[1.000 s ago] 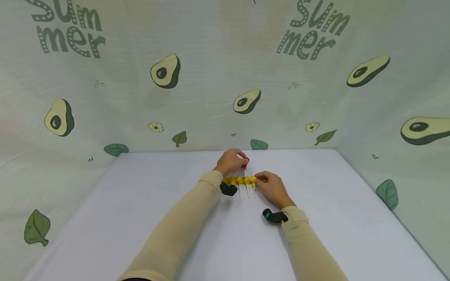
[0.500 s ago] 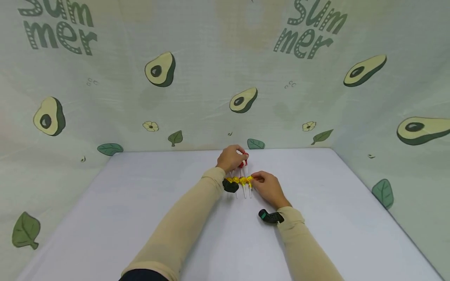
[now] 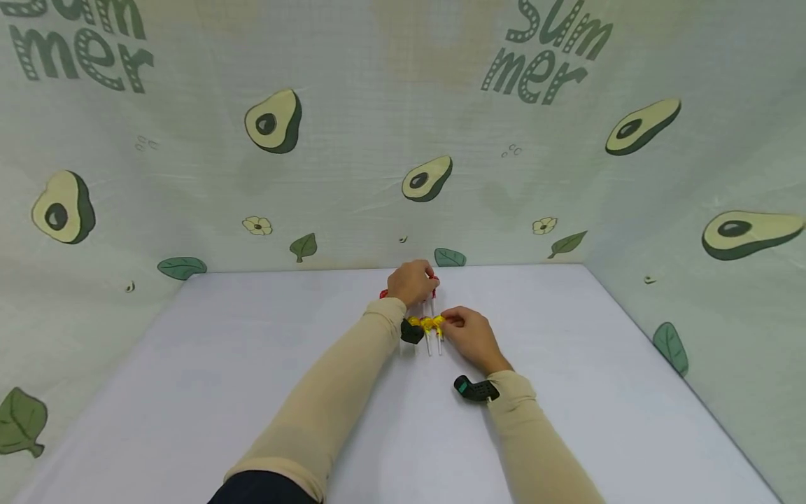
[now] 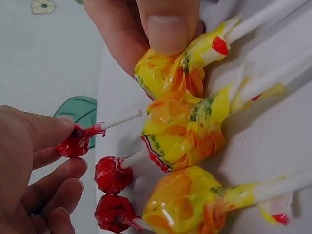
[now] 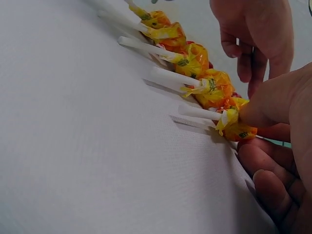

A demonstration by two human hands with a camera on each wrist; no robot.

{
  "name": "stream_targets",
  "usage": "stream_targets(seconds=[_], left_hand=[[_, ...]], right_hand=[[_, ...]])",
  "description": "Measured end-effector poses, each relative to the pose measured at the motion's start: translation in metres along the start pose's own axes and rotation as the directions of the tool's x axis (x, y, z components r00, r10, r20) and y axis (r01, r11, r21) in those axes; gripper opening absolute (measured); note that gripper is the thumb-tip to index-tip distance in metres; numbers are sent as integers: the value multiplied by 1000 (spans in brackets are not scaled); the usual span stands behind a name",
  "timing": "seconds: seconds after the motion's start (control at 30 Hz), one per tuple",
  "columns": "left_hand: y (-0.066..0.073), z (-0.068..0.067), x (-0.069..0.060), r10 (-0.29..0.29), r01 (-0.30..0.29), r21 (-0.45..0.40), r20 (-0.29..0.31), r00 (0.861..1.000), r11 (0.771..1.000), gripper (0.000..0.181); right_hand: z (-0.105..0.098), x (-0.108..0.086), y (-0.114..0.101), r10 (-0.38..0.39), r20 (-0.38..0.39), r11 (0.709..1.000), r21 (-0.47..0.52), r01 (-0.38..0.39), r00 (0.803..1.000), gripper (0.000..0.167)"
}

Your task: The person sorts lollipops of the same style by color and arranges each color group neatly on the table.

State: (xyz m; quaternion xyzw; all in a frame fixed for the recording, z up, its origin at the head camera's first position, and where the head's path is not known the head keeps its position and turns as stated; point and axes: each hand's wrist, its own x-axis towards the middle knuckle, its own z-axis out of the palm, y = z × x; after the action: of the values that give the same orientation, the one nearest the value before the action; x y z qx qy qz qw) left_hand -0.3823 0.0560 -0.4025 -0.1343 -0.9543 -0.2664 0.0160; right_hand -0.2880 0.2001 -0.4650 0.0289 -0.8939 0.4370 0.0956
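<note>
My left hand (image 3: 411,281) reaches to the far part of the table and pinches a red-wrapped lollipop (image 4: 73,146) between thumb and finger, its white stick pointing away from the hand. Beside it lie more red lollipops (image 4: 113,174). My right hand (image 3: 471,337) pinches the end yellow-wrapped lollipop (image 5: 238,122) of a row, by its wrapped head. The other yellow lollipops (image 5: 214,88) lie side by side, heads touching or nearly so and sticks toward me. In the head view, the left forearm and wrist camera hide part of both rows.
A white table (image 3: 252,392) carries the lollipops. Behind it hangs a cloth (image 3: 352,140) printed with avocados and leaves. The table's far edge lies just beyond the left hand. Both forearms wear beige sleeves, with a black wrist camera (image 3: 475,389) at the right wrist.
The whole scene has shifted left as the head turned slightly. Relative to the table, the left hand and red lollipop have moved a little; the right hand stays at the yellow row's end.
</note>
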Motion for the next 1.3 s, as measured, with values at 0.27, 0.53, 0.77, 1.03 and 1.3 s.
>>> stream_targets(seconds=[0.27, 0.53, 0.77, 1.03, 1.3], left_hand=[[3, 5, -1, 15, -16, 80, 11, 1000, 997, 19], [1, 12, -1, 48, -52, 119, 34, 998, 992, 12], [3, 14, -1, 76, -77, 173, 14, 997, 982, 17], [9, 7, 1, 108, -127, 202, 103, 989, 971, 25], [6, 6, 1, 173, -207, 261, 145, 974, 943, 21]], right_hand=[[1, -1, -1, 15, -3, 1000, -14, -15, 1000, 20], [1, -2, -1, 19, -3, 1000, -17, -19, 1000, 20], [1, -2, -3, 29, -1, 999, -15, -29, 1000, 20], [0, -1, -5, 18, -1, 1000, -9, -18, 1000, 20], [-1, -2, -4, 21, 6, 1000, -19, -21, 1000, 21]])
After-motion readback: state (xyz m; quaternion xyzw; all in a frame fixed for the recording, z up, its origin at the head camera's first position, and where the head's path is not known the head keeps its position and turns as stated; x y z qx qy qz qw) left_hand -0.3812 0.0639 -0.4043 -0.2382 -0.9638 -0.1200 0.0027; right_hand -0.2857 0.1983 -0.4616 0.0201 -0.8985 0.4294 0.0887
